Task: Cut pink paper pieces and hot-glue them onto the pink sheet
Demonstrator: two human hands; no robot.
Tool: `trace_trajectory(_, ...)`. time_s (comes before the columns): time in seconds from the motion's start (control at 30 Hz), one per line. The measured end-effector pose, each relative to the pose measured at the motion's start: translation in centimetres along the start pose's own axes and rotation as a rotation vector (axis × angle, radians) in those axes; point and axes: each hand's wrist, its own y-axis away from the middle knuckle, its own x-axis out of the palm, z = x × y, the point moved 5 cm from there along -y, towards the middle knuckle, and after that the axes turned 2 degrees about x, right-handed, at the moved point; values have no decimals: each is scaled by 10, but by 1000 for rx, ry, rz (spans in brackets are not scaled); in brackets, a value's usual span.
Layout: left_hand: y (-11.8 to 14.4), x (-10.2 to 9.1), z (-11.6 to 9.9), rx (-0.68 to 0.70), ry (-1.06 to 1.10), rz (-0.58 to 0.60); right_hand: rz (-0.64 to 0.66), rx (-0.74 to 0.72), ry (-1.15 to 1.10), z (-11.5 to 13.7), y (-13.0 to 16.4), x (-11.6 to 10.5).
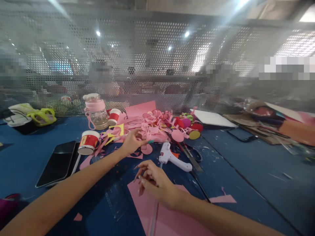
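The left arm runs in from seven o'clock, and its hand (133, 141) reaches to the near edge of the scraps (157, 123), which spread toward two o'clock. The fingers bend over and the thumb points to three, a teal tip (150, 141) at its end; whether they pinch anything I cannot tell. A pink disc (147, 149) lies near the thumb at four o'clock, a cup (89, 142) well apart at nine. The right hand (157, 183), its arm from four o'clock, hangs over the sheet (169, 219) with fingers loosely curled, gripping nothing visible. The glue gun (176, 159) lies near it at one o'clock.
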Motion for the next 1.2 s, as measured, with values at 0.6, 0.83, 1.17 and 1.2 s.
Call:
trace_trajectory(0.6,0,1,-7,-89,12,-31,-46,-16,49,-7,-1,-2)
trace_trajectory(0.83,-1,1,-6,-66,39,-8,-30,-7,36,-6,-1,-1)
trace_trajectory(1.17,4,7,-6,-30,41,-6,-39,-15,32,-9,-2,0)
trace_trajectory(1.2,4,7,-7,-31,43,-1,-35,-15,26,-9,-2,0)
